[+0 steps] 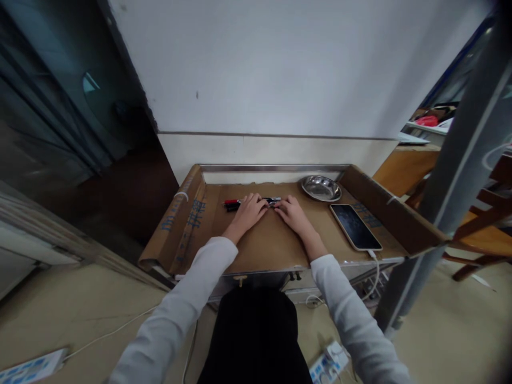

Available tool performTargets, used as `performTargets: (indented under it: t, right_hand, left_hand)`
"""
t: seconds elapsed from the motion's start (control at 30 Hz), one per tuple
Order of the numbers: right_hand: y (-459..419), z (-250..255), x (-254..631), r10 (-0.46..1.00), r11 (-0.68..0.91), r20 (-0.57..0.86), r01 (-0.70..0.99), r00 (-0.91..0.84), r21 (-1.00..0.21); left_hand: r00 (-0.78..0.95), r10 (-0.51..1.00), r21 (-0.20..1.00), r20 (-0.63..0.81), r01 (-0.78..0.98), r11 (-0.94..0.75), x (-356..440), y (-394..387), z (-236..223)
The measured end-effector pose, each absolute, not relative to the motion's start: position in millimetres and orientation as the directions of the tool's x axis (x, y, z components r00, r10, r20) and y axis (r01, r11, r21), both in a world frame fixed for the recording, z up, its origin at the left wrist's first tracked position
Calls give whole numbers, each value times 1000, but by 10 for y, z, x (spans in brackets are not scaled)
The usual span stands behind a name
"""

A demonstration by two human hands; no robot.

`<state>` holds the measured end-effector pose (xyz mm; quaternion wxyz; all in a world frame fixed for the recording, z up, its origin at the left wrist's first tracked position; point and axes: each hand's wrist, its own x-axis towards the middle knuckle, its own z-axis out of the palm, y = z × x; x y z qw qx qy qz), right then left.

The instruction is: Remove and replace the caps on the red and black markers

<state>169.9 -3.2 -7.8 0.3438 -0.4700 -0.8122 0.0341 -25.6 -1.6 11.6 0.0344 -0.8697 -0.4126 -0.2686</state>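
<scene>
Several pens lie side by side on a cardboard sheet [276, 245], pointing left and right. At their left end a red pen [230, 201] and a black pen [232, 207] stick out from under my left hand [250, 211]. That hand rests over them with curled fingers, the thumb pressed in at the middle. From the right, my right hand [293, 213] has its thumb and fingertips closed on the pens near their right end. Dark and pale barrels [273, 200] show between the two hands. The exact number of pens is hidden by my fingers.
A shiny metal bowl [321, 188] stands at the back right. Before it lies a phone [355, 227] with a white cable [376, 274] plugged in. Raised cardboard sides [394, 208] flank the surface; a white wall [272, 69] rises behind. A grey post [444, 176] stands right.
</scene>
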Motion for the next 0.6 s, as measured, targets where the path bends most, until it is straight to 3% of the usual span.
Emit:
performTargets:
  t: [0.33, 0.5, 0.6]
  right_hand:
    - [8, -72, 1693, 808, 493, 517, 804, -282, -332]
    - [-82, -26, 1700, 813, 476, 547, 769, -200, -427]
    - [-132, -11, 1677, 817, 485, 555, 705, -155, -517]
  left_hand:
    - [454, 722, 136, 522, 791, -596, -304, 33, 149]
    - [230, 779, 223, 583, 877, -426, -568, -108, 175]
    - [154, 826, 236, 542, 915, -326, -793, -200, 123]
